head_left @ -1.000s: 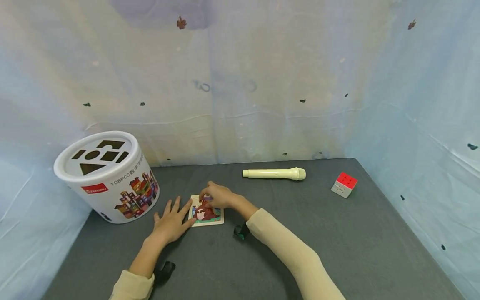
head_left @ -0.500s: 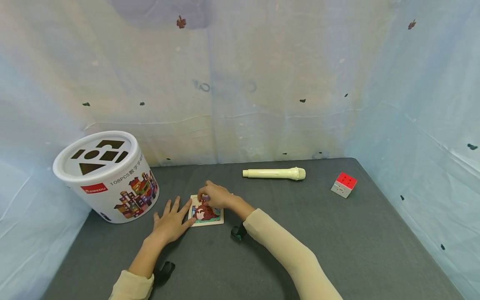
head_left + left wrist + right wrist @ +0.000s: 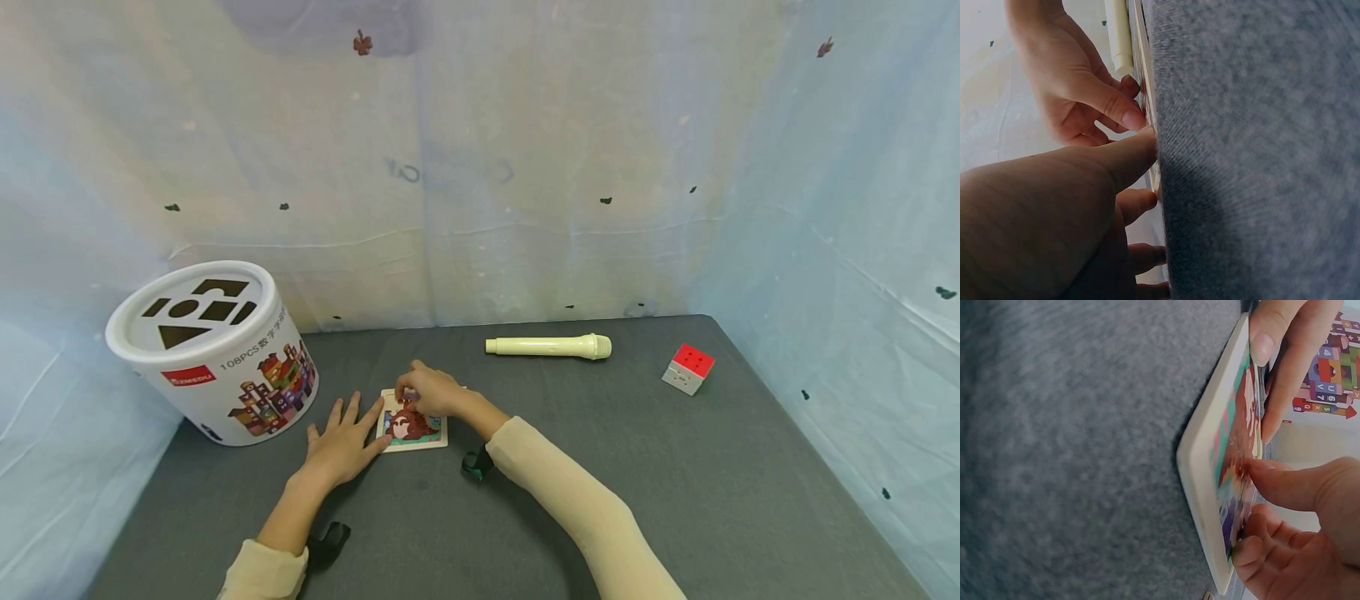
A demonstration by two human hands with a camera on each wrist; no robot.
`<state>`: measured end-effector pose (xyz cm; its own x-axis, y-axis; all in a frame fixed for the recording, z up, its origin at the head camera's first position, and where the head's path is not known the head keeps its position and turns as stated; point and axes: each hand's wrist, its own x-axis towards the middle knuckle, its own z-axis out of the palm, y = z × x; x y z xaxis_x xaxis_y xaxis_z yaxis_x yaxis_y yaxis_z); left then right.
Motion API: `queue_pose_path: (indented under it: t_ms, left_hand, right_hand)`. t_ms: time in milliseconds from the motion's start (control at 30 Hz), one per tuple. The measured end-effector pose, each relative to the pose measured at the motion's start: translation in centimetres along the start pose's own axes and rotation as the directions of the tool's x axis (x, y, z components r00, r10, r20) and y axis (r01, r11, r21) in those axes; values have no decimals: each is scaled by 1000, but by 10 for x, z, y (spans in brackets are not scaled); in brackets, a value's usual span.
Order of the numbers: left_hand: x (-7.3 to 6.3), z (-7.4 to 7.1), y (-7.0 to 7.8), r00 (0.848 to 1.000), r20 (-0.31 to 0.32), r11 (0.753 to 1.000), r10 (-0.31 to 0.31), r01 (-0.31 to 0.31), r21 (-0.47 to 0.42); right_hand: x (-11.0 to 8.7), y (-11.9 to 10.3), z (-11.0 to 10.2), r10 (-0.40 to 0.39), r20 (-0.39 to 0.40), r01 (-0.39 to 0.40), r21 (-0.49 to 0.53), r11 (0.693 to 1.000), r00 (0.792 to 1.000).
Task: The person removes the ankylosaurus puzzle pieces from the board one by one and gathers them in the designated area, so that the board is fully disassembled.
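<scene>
A small wooden jigsaw puzzle in a pale frame lies flat on the table, with a brown animal pictured on it. My left hand is spread on the table at its left side, thumb on the frame's lower left edge. My right hand reaches over the top of the picture. Its thumb and bent fingers pinch at a puzzle piece on the board's surface, near a purple patch. The hand hides the upper right of the board in the head view.
A large white tub with shaped holes in its lid stands at the left. Behind the puzzle lies a pale yellow toy microphone. A red and white cube sits at the right. A small loose piece lies beside the board.
My right hand and forearm have shifted slightly left over the puzzle since a second ago, then stayed put. The left hand and the puzzle have not moved.
</scene>
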<state>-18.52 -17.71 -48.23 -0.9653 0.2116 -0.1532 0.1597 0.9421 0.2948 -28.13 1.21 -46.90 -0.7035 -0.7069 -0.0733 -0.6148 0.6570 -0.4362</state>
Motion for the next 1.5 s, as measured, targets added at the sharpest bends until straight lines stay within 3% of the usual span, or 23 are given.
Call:
queue_pose_path:
  t_ms: [1500]
  left_hand:
    - [-2, -1, 1, 1000, -22, 1000, 6, -6, -4]
  right_hand:
    - [-3, -5, 1, -1, -25, 1, -18, 1000, 1000]
